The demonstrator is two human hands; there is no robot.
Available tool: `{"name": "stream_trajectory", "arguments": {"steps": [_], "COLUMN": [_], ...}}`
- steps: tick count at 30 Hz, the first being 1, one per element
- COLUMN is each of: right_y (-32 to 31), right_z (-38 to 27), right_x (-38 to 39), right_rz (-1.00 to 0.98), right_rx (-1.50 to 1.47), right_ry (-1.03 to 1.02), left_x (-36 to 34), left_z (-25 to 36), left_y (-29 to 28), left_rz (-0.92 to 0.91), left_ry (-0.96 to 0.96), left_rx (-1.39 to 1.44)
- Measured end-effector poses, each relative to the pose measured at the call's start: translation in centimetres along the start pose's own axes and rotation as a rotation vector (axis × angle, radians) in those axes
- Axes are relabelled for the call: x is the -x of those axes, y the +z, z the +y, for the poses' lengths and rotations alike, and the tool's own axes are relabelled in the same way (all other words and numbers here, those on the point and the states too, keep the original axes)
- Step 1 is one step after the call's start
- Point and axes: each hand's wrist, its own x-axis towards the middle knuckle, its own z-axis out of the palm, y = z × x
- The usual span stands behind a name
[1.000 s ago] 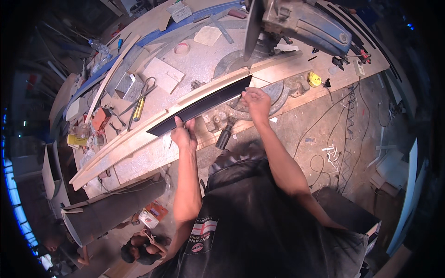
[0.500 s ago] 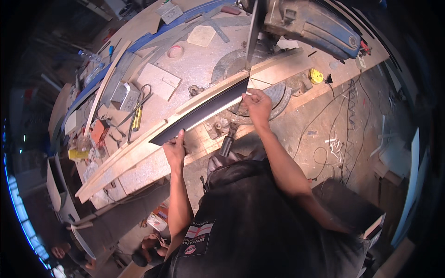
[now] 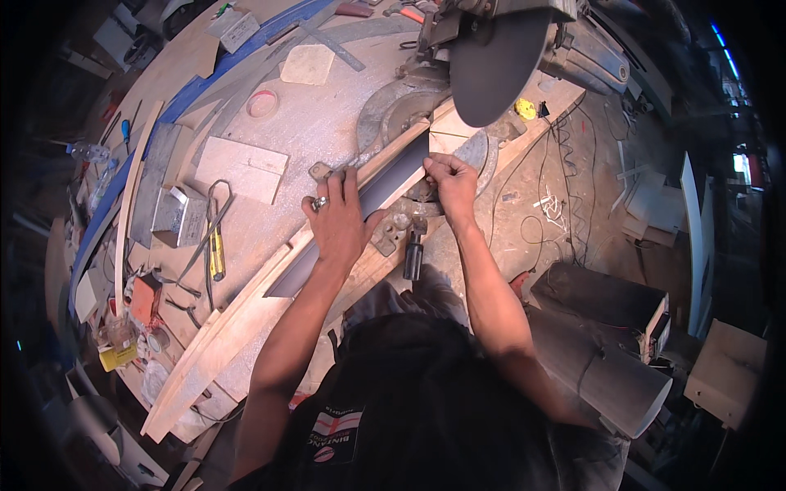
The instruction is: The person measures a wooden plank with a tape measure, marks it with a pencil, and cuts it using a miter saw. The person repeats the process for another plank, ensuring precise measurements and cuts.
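Observation:
A long dark strip with a pale edge (image 3: pixel 385 184) lies diagonally along a wooden rail (image 3: pixel 205 335) on the mitre saw's base (image 3: pixel 381 106). My left hand (image 3: pixel 336 225) is open over the rail and the strip, fingers slightly spread and laid across them, thumb out to the right. My right hand (image 3: pixel 450 184) pinches the strip's pale edge near its upper end. The saw's dark round blade and motor head (image 3: pixel 495 65) stand raised above that end. A black saw handle (image 3: pixel 413 258) points toward my body between my forearms.
The cluttered bench holds a yellow-handled tool (image 3: pixel 217 255), a square board (image 3: pixel 237 168), a tape roll (image 3: pixel 262 104) and a yellow tape measure (image 3: pixel 526 109). Cables (image 3: pixel 540 233) lie on the floor at the right. A large dark cylinder (image 3: pixel 630 393) and boxes (image 3: pixel 725 368) stand at lower right.
My left hand has left the strip's lower edge and moved up and right onto the rail and strip. The view has turned, bringing the blade's face into sight. My right hand still pinches the strip.

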Motion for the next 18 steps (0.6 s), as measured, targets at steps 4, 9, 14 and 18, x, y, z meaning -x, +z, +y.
{"name": "stream_trajectory", "arguments": {"steps": [4,9,14,18], "right_y": [0.0,-4.9,-16.1,-16.3], "right_z": [0.6,-4.4,-23.6,-38.6], "right_x": [-0.1,1.3,-2.5,-5.6], "right_rz": [-0.002,0.247,0.572,0.275], "right_rx": [-0.003,-0.114,0.345,1.043], "right_ry": [-0.017,-0.073,-0.983,-1.279], "left_x": [0.0,-0.3,-2.4,-4.1], "left_z": [-0.2,0.7,3.1,3.6], "left_y": [0.2,-0.2,0.9,2.2], "left_rz": [-0.039,0.005,0.006,0.016], "left_ry": [-0.025,-0.036,-0.015,0.021], "left_rx": [0.028,0.042,0.004,-0.005]}}
